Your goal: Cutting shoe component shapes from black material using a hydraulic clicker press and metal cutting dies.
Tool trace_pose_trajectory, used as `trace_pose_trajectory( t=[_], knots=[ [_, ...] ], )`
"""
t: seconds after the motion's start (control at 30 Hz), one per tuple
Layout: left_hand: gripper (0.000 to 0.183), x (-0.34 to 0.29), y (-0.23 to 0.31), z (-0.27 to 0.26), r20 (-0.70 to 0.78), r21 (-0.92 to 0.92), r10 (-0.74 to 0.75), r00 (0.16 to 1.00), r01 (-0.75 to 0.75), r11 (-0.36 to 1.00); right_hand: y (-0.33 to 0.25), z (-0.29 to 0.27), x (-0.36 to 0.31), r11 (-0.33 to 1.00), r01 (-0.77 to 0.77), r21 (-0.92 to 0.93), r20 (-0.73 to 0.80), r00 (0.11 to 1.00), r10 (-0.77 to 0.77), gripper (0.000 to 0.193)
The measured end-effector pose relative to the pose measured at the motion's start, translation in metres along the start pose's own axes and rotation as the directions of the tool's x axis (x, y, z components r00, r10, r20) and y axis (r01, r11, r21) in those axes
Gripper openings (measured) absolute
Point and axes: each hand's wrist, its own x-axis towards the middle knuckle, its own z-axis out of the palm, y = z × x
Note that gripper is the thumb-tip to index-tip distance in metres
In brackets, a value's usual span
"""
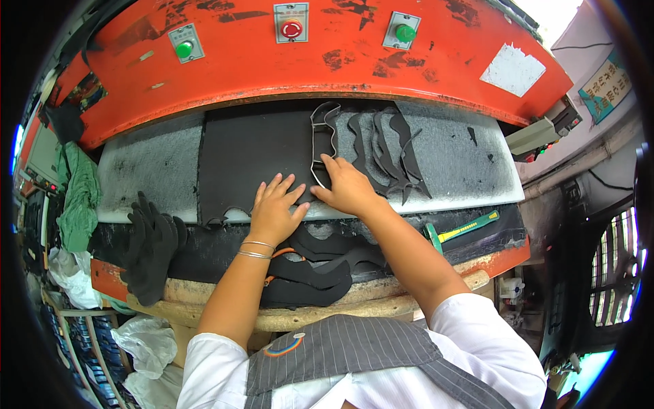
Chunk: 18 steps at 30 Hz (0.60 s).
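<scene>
My left hand [274,210] lies flat with spread fingers on a black sheet [248,146]. My right hand [349,189] grips the near end of a cutting die [313,140], a narrow metal outline with wavy sides and crossbars. That die stands on the right edge of the sheet, its long side running away from me. Wavy black offcut strips [388,160] lie just right of it on a worn grey-white cutting pad [460,160]. Nearer to me, below my hands, several curved black cut pieces [310,283] are piled beside something with orange handles [287,252], partly covered.
An orange-red press beam [235,65] spans the far side, carrying a red button [291,28] and two green ones. A green-and-yellow hammer [470,226] rests on the right of the front ledge. Dark gloves [151,238] lie at left, near a green cloth [77,198].
</scene>
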Motion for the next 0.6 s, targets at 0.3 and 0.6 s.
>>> trace_pose_trajectory(
  t=[0.3,0.6],
  knots=[
    [0.063,0.053,0.004,0.03,-0.001,-0.079,-0.051,0.999,0.051,0.996,0.046,-0.007,-0.018,0.929,0.114,0.352,-0.024,0.993,-0.113,0.066],
    [0.067,0.062,0.01,0.025,0.041,-0.077,-0.08,0.996,0.083,0.994,0.058,-0.008,-0.008,0.915,0.126,0.384,-0.049,0.992,-0.116,0.06]
  ],
)
